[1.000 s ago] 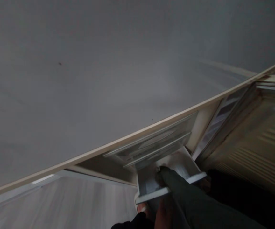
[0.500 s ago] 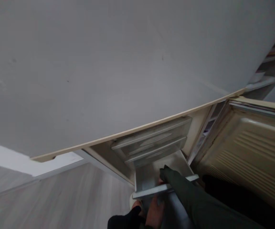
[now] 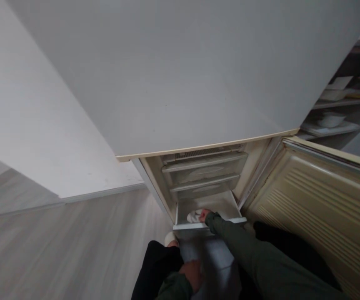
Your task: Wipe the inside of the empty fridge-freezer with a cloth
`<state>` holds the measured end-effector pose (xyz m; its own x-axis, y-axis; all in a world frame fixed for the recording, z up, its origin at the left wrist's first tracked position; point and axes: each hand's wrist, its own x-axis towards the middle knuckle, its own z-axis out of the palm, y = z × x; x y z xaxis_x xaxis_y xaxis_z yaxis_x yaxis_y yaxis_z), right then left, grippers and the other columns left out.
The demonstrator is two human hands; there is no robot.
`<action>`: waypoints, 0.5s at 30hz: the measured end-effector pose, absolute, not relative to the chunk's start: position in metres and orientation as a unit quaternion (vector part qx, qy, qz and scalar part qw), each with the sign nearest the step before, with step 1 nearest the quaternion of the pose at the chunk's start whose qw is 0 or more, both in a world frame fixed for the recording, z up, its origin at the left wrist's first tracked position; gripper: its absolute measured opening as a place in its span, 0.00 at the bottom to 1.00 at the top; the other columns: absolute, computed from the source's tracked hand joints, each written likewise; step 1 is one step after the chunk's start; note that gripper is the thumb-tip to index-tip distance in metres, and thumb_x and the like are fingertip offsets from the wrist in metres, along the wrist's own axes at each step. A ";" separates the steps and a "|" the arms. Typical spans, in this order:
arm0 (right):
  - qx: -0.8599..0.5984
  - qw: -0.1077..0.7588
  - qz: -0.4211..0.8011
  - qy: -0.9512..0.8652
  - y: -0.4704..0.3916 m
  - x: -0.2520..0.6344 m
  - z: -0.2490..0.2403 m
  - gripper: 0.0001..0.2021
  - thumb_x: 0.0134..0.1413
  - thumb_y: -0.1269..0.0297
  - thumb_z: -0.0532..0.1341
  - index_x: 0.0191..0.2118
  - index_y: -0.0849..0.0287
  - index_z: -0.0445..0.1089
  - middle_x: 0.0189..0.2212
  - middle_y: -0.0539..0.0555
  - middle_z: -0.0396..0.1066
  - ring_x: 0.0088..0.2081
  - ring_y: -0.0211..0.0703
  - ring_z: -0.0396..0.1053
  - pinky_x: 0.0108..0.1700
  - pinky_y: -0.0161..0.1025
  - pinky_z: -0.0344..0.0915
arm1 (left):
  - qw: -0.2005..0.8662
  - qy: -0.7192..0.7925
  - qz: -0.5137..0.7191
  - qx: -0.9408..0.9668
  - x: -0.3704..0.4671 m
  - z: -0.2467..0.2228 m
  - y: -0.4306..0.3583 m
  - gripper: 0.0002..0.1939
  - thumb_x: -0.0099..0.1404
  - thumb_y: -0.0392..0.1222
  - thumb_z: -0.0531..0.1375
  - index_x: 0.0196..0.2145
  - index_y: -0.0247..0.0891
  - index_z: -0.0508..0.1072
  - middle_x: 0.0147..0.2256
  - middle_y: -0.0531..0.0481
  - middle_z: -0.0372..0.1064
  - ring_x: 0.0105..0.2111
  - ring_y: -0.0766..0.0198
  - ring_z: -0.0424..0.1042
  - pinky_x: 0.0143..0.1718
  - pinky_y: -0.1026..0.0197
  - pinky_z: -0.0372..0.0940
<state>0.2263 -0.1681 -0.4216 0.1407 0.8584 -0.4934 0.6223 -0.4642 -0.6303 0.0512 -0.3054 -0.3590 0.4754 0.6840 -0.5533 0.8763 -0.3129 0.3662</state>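
My right hand (image 3: 203, 215) reaches into the pulled-out bottom drawer (image 3: 222, 205) of a freezer cabinet. Its fingers are closed on a crumpled white cloth (image 3: 194, 216), pressed against the drawer floor just behind the white front rim. My left hand (image 3: 193, 274) hangs lower, near my left knee, in front of the drawer and apart from it. Dim light and blur hide its fingers. Part of the drawer's inside is covered by my right hand and sleeve.
Two closed drawers (image 3: 205, 171) sit above the open one. The freezer door (image 3: 317, 187) stands wide on the right. Dark shelves (image 3: 339, 102) with dishes lie beyond it. A white wall (image 3: 73, 166) and grey wooden floor (image 3: 83, 250) are on the left.
The camera view has shifted, showing more wall and floor on the left. My right hand now shows with the white cloth. My left hand has come away from below the drawer front.
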 end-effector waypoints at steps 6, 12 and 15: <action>-0.828 0.133 0.278 -0.468 -0.203 0.301 -0.408 0.20 0.53 0.75 0.58 0.54 0.64 0.66 0.41 0.59 0.70 0.43 0.45 0.68 0.47 0.37 0.61 | 0.163 0.427 -0.011 0.890 -0.009 -0.346 -0.346 0.28 0.62 0.35 0.52 0.61 0.33 0.62 0.56 0.44 0.68 0.55 0.58 0.68 0.61 0.49 0.61; -0.695 0.115 0.185 -0.685 -0.230 0.254 -0.398 0.30 0.50 0.75 0.58 0.61 0.65 0.61 0.56 0.66 0.62 0.55 0.51 0.63 0.57 0.42 0.60 | -0.208 0.280 0.201 0.915 -0.061 -0.325 -0.385 0.21 0.59 0.34 0.49 0.50 0.35 0.68 0.44 0.54 0.76 0.41 0.66 0.77 0.36 0.59 0.75; -0.526 0.032 0.182 -0.830 -0.239 0.195 -0.406 0.25 0.56 0.73 0.55 0.61 0.59 0.64 0.58 0.63 0.63 0.52 0.51 0.65 0.53 0.46 0.63 | -0.186 0.309 0.225 0.905 -0.060 -0.316 -0.389 0.17 0.62 0.36 0.48 0.48 0.35 0.67 0.39 0.54 0.77 0.38 0.67 0.77 0.36 0.58 0.74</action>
